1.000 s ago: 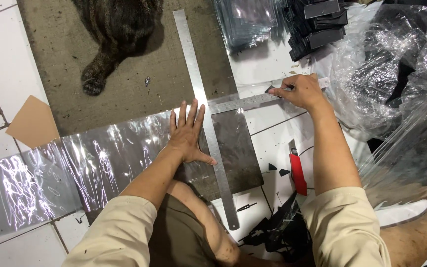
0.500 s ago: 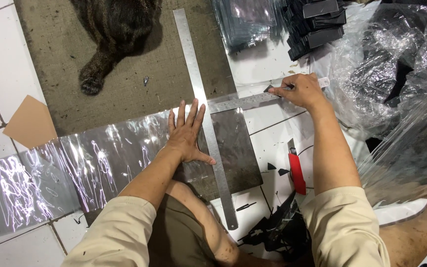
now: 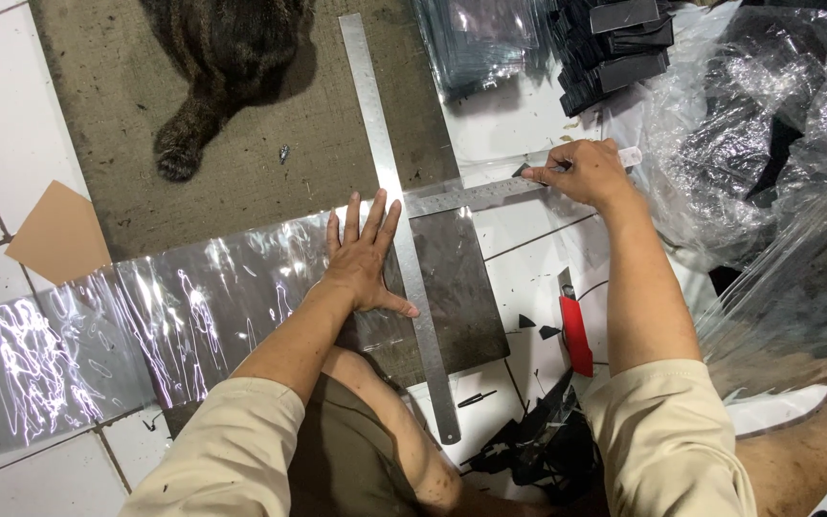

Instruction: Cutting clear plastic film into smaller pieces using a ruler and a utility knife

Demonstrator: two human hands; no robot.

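White floor tiles, brown mat at 12 o'clock with a dark cat lying on it.
Clear plastic sheet runs from 9 o'clock toward centre. My left hand lies flat on it, fingers spread, thumb against the long steel ruler. My right hand, at 2 o'clock, is closed on a small dark tool, pressed to the short ruler lying crosswise. Red cutter rests at 4 o'clock; black pieces stacked at 1 o'clock. Versus one second ago: both hands unchanged in place and pose; cat unmoved.
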